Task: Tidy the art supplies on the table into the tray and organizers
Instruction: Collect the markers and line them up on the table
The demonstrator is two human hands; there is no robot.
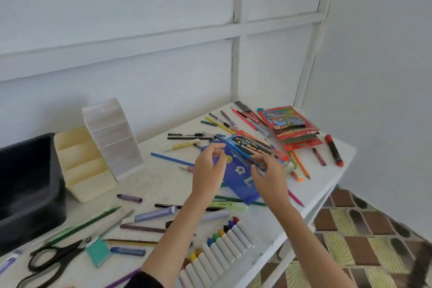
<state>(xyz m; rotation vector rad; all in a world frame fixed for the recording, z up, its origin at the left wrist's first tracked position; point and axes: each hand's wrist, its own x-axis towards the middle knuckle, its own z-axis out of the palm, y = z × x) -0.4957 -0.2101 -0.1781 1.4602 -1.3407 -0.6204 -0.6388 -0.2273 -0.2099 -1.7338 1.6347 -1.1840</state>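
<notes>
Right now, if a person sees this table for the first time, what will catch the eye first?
The two hands in the middle: the left hand grips a blue pouch, the right hand pinches a dark blue box across it. Next come the row of crayons at the near edge and the red packs in the far right corner. A black tray sits at the left.

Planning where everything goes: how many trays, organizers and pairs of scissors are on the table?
Tray: 1
Organizers: 2 (cream organizer, white organizer)
Scissors: 1
Total: 4
</notes>
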